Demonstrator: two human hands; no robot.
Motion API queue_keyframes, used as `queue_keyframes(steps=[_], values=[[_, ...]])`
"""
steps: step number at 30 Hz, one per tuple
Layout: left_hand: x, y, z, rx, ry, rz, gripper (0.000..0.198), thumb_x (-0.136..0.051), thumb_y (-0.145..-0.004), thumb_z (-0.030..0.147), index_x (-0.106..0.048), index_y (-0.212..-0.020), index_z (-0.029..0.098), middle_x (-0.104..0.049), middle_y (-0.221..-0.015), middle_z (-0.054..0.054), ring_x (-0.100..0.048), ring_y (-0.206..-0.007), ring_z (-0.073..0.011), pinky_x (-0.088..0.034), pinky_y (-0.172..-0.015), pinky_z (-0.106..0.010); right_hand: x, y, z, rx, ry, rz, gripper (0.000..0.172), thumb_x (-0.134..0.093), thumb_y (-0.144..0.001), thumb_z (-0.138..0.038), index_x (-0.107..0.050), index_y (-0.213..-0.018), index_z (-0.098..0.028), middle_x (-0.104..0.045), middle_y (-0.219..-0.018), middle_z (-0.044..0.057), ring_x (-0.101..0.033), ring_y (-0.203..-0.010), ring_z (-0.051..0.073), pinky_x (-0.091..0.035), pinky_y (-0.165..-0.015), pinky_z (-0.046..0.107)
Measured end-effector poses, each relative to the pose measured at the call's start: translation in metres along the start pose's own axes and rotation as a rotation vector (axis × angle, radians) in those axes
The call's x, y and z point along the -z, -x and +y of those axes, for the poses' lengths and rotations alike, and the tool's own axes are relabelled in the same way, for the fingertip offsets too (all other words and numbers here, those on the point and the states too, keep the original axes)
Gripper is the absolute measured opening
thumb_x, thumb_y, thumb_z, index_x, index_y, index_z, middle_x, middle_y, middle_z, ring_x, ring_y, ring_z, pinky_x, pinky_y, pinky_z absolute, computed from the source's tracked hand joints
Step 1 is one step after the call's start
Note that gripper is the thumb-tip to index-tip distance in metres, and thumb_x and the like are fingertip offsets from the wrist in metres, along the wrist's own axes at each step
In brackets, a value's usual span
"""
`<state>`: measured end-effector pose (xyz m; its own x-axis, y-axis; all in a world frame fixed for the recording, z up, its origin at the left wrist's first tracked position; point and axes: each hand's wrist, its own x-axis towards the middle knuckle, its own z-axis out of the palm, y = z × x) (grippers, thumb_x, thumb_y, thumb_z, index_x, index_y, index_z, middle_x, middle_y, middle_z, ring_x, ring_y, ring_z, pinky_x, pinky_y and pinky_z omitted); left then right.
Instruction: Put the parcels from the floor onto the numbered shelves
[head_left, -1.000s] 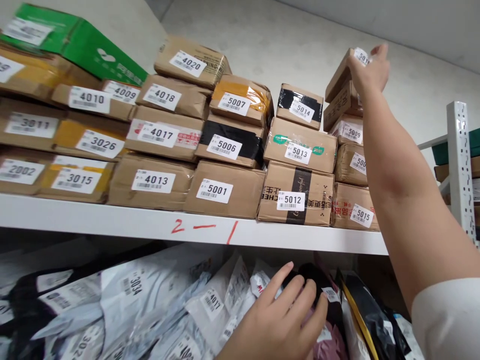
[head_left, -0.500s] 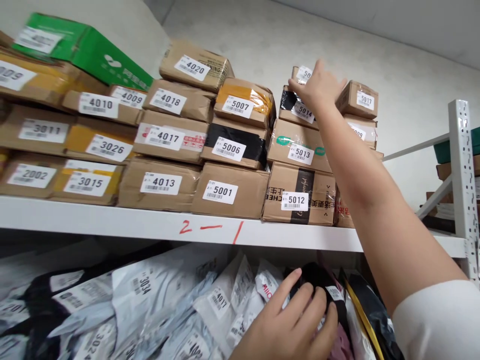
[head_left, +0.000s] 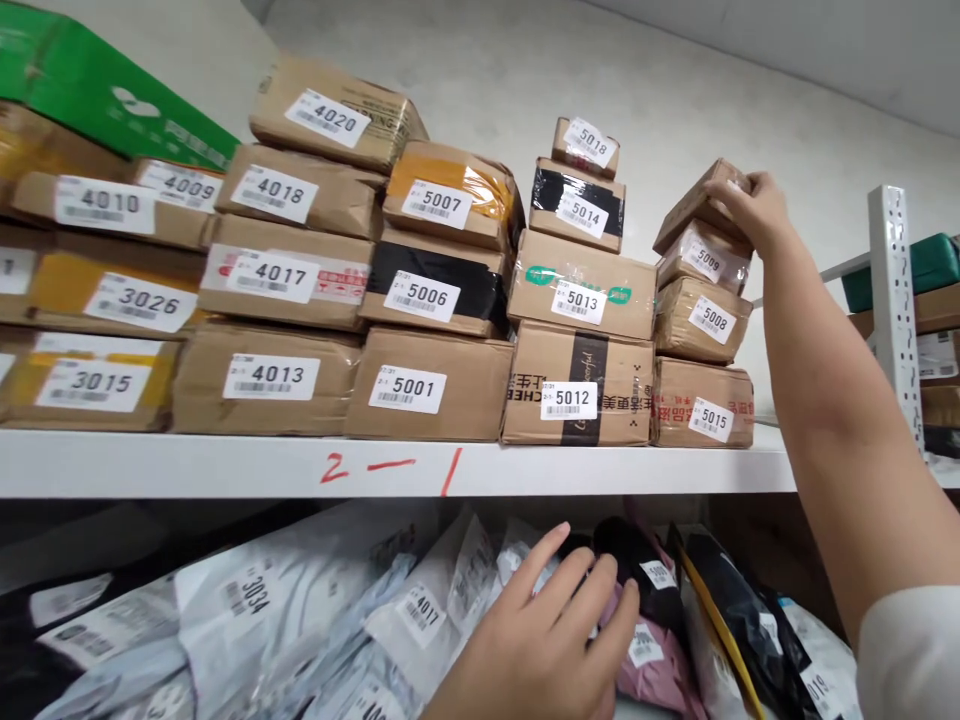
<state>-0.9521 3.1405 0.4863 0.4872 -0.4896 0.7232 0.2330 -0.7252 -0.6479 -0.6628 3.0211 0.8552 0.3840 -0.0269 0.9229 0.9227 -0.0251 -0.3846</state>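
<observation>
High on the right, my right hand grips the end of a small cardboard box, which sits tilted on top of a stack. Its label is covered or turned from view. Directly below it is the box labelled 5009, then the box labelled 5008 and the box labelled 5015. Low in the middle, my left hand is open, fingers spread, in front of the bagged parcels and holding nothing. A pink bag and a black bag lie just beyond its fingers.
Labelled boxes stand stacked along the white shelf, with the box labelled 5018 topping the neighbouring stack. Grey-white mailer bags fill the level below. A perforated white post rises at the right.
My right hand has moved right, from near the 5018 box to the top box of the rightmost stack, now tilted. The view has shifted right. My left hand stays low and spread.
</observation>
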Motion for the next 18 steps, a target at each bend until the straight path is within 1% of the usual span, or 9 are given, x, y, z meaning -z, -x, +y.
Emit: queue_keyframes(steps=[2,5,7,10,12,14,16,17,18], values=[[-0.002,-0.012,-0.004,-0.016,0.014,-0.01,0.029,-0.069,-0.089,0.034,-0.073,-0.116,0.022,-0.077,-0.108,-0.004,-0.066,-0.103,-0.0211,-0.043,-0.114,-0.043,-0.005,-0.002,0.011,0.024,-0.065,0.027,0.078,-0.073,-0.087,-0.055,-0.045,-0.15,-0.018,-0.049,-0.158,0.021,-0.052,-0.14,0.029,-0.041,-0.119,0.042],[-0.007,-0.037,-0.011,-0.054,0.037,0.003,0.031,-0.069,-0.089,0.032,-0.073,-0.117,0.02,-0.076,-0.11,-0.006,-0.067,-0.105,-0.0224,-0.045,-0.112,-0.043,-0.014,-0.004,0.024,0.082,-0.156,-0.01,0.086,-0.07,-0.087,-0.062,-0.033,-0.156,-0.028,-0.049,-0.16,0.014,-0.048,-0.146,0.031,-0.04,-0.121,0.05],[-0.012,-0.059,-0.016,-0.078,0.053,0.012,0.031,-0.067,-0.089,0.028,-0.073,-0.118,0.019,-0.075,-0.111,-0.008,-0.067,-0.106,-0.0234,-0.047,-0.111,-0.044,-0.019,-0.005,0.031,0.1,-0.182,-0.03,0.09,-0.073,-0.083,-0.062,-0.03,-0.157,-0.03,-0.052,-0.157,0.011,-0.047,-0.147,0.032,-0.042,-0.119,0.054],[-0.023,-0.103,-0.029,-0.064,0.05,0.041,0.036,-0.065,-0.09,0.026,-0.072,-0.125,0.02,-0.073,-0.121,-0.012,-0.065,-0.116,-0.028,-0.051,-0.109,-0.047,-0.023,-0.006,0.036,0.132,-0.219,-0.067,0.101,-0.081,-0.076,-0.059,-0.028,-0.158,-0.032,-0.058,-0.151,0.008,-0.046,-0.148,0.034,-0.043,-0.119,0.057],[-0.03,-0.137,-0.041,-0.001,0.014,0.05,0.044,-0.063,-0.092,0.027,-0.067,-0.136,0.02,-0.068,-0.134,-0.017,-0.06,-0.128,-0.0335,-0.051,-0.108,-0.051,-0.023,-0.007,0.035,0.163,-0.262,-0.103,0.11,-0.086,-0.071,-0.058,-0.025,-0.159,-0.034,-0.059,-0.152,0.006,-0.044,-0.15,0.034,-0.04,-0.123,0.057],[-0.037,-0.17,-0.058,0.097,-0.035,0.021,0.056,-0.062,-0.094,0.029,-0.058,-0.148,0.016,-0.057,-0.149,-0.022,-0.051,-0.14,-0.0386,-0.048,-0.112,-0.055,-0.021,-0.007,0.033,0.169,-0.296,-0.14,0.122,-0.09,-0.067,-0.056,-0.018,-0.162,-0.035,-0.057,-0.155,0.006,-0.043,-0.15,0.033,-0.04,-0.124,0.058],[-0.043,-0.199,-0.076,0.208,-0.064,-0.044,0.066,-0.064,-0.094,0.031,-0.048,-0.155,0.011,-0.046,-0.16,-0.026,-0.043,-0.147,-0.0417,-0.041,-0.118,-0.058,-0.019,-0.006,0.032,0.105,-0.33,-0.176,0.13,-0.091,-0.066,-0.055,-0.008,-0.165,-0.034,-0.054,-0.159,0.007,-0.048,-0.147,0.033,-0.045,-0.12,0.058],[-0.046,-0.209,-0.084,0.257,-0.066,-0.083,0.072,-0.066,-0.093,0.033,-0.044,-0.158,0.011,-0.041,-0.163,-0.027,-0.04,-0.149,-0.0427,-0.037,-0.121,-0.06,-0.018,-0.005,0.033,0.043,-0.345,-0.192,0.13,-0.089,-0.068,-0.056,-0.005,-0.165,-0.034,-0.053,-0.16,0.008,-0.053,-0.144,0.032,-0.05,-0.116,0.057],[-0.049,-0.218,-0.093,0.294,-0.063,-0.116,0.077,-0.068,-0.093,0.037,-0.04,-0.16,0.011,-0.038,-0.165,-0.027,-0.039,-0.15,-0.0434,-0.034,-0.123,-0.061,-0.017,-0.002,0.035,-0.015,-0.334,-0.2,0.123,-0.084,-0.073,-0.06,-0.007,-0.165,-0.034,-0.054,-0.159,0.008,-0.058,-0.14,0.032,-0.054,-0.111,0.056]])
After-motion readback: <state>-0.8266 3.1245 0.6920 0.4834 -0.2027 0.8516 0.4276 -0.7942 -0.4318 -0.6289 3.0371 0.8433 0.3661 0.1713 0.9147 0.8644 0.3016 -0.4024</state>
